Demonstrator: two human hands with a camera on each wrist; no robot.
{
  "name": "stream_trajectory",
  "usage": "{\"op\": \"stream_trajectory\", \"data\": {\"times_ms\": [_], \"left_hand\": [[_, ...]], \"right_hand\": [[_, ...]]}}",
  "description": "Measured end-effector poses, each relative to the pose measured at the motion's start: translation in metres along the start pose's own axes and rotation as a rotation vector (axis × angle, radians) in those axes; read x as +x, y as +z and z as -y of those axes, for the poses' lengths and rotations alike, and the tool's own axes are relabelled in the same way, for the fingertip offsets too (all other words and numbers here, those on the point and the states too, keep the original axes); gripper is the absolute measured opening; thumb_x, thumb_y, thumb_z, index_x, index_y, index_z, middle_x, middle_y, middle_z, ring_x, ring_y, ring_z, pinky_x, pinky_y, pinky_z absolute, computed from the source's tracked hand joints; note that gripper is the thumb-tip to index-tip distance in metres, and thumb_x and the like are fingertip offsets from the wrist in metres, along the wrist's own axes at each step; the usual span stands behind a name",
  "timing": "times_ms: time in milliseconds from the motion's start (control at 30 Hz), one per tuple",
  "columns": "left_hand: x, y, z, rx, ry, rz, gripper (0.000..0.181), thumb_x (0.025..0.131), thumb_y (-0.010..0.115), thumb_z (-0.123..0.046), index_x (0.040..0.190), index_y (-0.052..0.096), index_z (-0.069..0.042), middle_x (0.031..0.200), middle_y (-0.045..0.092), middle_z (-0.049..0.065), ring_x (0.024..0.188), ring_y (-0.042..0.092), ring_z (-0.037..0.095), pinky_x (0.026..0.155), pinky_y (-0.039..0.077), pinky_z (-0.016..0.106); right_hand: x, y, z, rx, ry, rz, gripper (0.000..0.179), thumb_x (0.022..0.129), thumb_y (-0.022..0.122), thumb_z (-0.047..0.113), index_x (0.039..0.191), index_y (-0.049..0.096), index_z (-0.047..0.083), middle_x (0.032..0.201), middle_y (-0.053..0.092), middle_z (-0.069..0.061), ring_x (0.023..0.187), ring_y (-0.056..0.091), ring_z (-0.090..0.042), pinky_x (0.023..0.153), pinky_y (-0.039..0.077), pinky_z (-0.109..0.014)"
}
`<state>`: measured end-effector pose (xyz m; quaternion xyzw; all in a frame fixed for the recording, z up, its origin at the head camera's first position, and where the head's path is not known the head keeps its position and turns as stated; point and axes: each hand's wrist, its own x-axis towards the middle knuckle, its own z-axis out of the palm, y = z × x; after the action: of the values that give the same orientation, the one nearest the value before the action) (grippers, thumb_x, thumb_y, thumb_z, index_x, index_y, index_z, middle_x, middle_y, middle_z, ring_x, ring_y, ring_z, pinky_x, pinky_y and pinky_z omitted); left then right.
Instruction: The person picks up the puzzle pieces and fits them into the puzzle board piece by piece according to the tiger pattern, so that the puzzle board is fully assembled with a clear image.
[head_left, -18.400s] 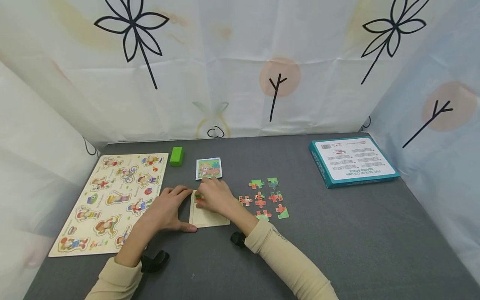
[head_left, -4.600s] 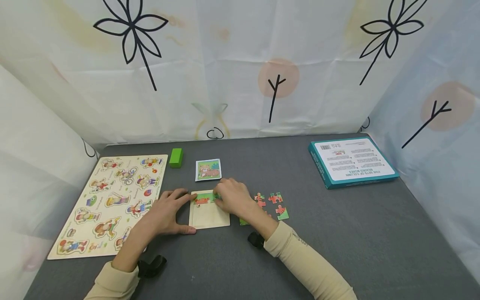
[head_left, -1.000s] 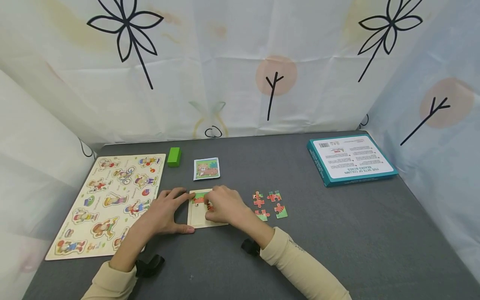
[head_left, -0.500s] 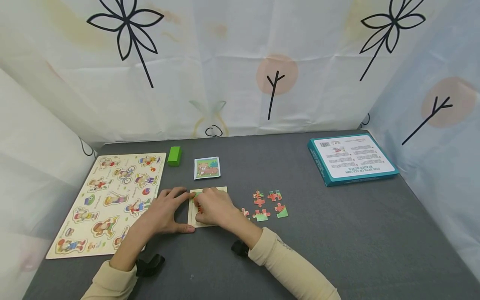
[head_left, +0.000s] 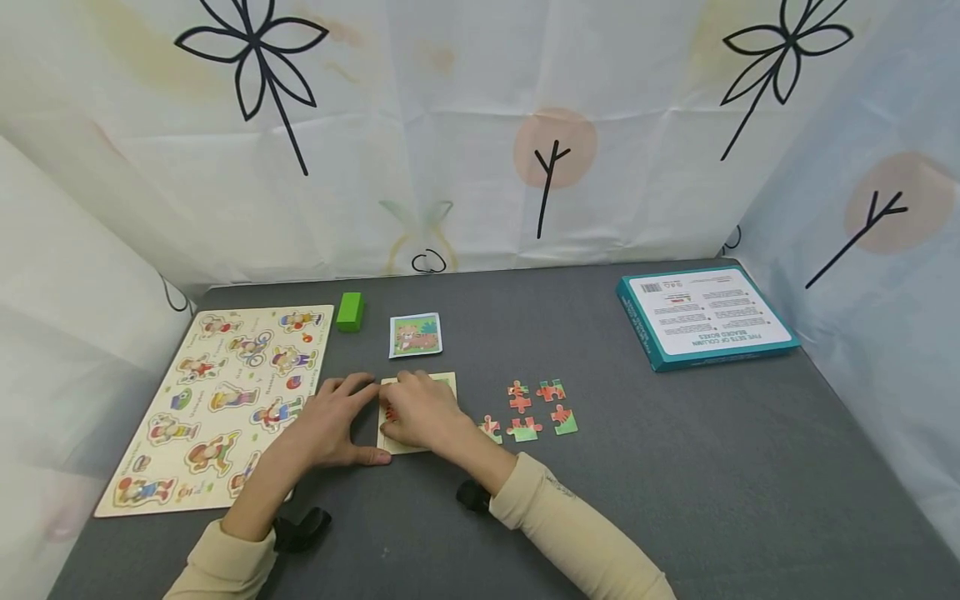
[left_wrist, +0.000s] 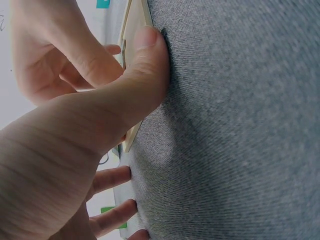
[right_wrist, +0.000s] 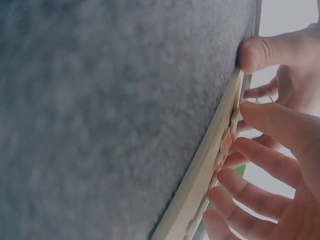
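In the head view, my left hand (head_left: 333,425) rests at the left side of a small pale wooden puzzle board (head_left: 447,383), its thumb at the near corner and index finger at the far corner. My right hand (head_left: 423,408) is over the board, thumb and fingers bent around a reddish jigsaw piece (head_left: 389,412), mostly hidden. The right wrist view shows its fingertips touching low over pieces lying in the board (right_wrist: 200,180). Several loose jigsaw pieces (head_left: 523,429) in red and green lie on the table to the right. Behind the board lies a small picture card (head_left: 416,335).
A large wooden board with printed figures (head_left: 232,397) lies at the left. A green block (head_left: 350,312) stands at its far right corner. A teal-edged box (head_left: 708,317) sits at the back right of the grey table (head_left: 675,483). Printed curtains surround the table.
My right hand has moved left across the board with the reddish jigsaw piece, uncovering a loose piece on the table. Earlier, green and red pieces went into the board's far row. My left hand stays put.
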<state>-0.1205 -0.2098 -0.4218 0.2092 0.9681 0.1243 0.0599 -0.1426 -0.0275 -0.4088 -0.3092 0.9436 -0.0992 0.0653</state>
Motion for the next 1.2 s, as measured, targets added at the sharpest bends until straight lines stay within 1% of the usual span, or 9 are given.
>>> {"op": "stream_trajectory", "data": {"times_ms": [100,167,267,367,567,700,933,1200], "left_hand": [[0.001,0.000,0.000,-0.005,-0.006,0.004,0.094,0.065,0.089,-0.061,0.140,0.059,-0.013,0.146,0.052,0.020,0.126,0.052,0.051,0.096,0.048,0.070],[0.001,-0.001,0.000,-0.006,-0.008,0.008,0.094,0.066,0.089,-0.062,0.141,0.059,-0.015,0.146,0.052,0.020,0.126,0.051,0.051,0.096,0.047,0.070],[0.002,-0.001,0.000,-0.007,-0.009,0.012,0.095,0.066,0.089,-0.062,0.143,0.058,-0.016,0.147,0.052,0.020,0.126,0.051,0.051,0.096,0.047,0.070],[0.001,-0.001,0.000,-0.006,-0.005,0.013,0.096,0.066,0.089,-0.062,0.144,0.057,-0.015,0.147,0.052,0.021,0.126,0.051,0.051,0.095,0.047,0.070],[0.001,-0.001,-0.001,-0.004,0.001,0.009,0.096,0.066,0.089,-0.061,0.143,0.058,-0.014,0.146,0.052,0.022,0.126,0.052,0.051,0.096,0.047,0.070],[0.001,-0.001,-0.001,-0.003,-0.010,0.022,0.097,0.066,0.088,-0.063,0.144,0.057,-0.015,0.147,0.052,0.021,0.127,0.051,0.051,0.096,0.047,0.070],[0.001,-0.001,-0.001,-0.007,-0.018,0.028,0.097,0.066,0.088,-0.064,0.145,0.057,-0.016,0.148,0.051,0.021,0.129,0.050,0.051,0.098,0.046,0.071],[0.001,-0.001,0.000,-0.005,-0.012,0.025,0.098,0.066,0.087,-0.065,0.145,0.057,-0.016,0.148,0.051,0.020,0.127,0.051,0.051,0.097,0.047,0.070]], "right_hand": [[-0.002,-0.003,-0.005,0.017,0.026,-0.005,0.035,0.089,0.078,0.036,0.124,0.074,0.028,0.098,0.067,0.001,0.085,0.060,-0.015,0.059,0.048,-0.030],[-0.005,-0.004,-0.008,0.040,0.045,-0.006,0.037,0.089,0.079,0.035,0.124,0.074,0.027,0.097,0.066,0.001,0.084,0.060,-0.015,0.059,0.048,-0.031],[-0.008,-0.007,-0.011,0.070,0.060,0.000,0.030,0.088,0.080,0.035,0.115,0.078,0.024,0.099,0.068,0.001,0.085,0.062,-0.015,0.063,0.052,-0.033],[-0.010,-0.007,-0.012,0.087,0.065,0.005,0.023,0.087,0.081,0.034,0.107,0.080,0.022,0.101,0.069,0.001,0.088,0.066,-0.018,0.067,0.056,-0.037],[-0.011,-0.004,-0.013,0.085,0.092,-0.013,0.022,0.087,0.081,0.034,0.106,0.081,0.023,0.103,0.071,0.000,0.091,0.069,-0.020,0.069,0.057,-0.039],[-0.010,-0.003,-0.015,0.100,0.110,-0.028,0.021,0.085,0.084,0.034,0.104,0.081,0.023,0.104,0.072,0.001,0.092,0.070,-0.020,0.071,0.058,-0.039],[-0.008,-0.003,-0.016,0.110,0.109,-0.035,0.020,0.085,0.084,0.034,0.101,0.082,0.023,0.101,0.072,0.001,0.091,0.069,-0.019,0.069,0.056,-0.037],[-0.009,-0.004,-0.014,0.062,0.102,-0.025,0.013,0.086,0.081,0.028,0.098,0.084,0.024,0.099,0.070,0.001,0.088,0.069,-0.020,0.069,0.058,-0.040]]}}
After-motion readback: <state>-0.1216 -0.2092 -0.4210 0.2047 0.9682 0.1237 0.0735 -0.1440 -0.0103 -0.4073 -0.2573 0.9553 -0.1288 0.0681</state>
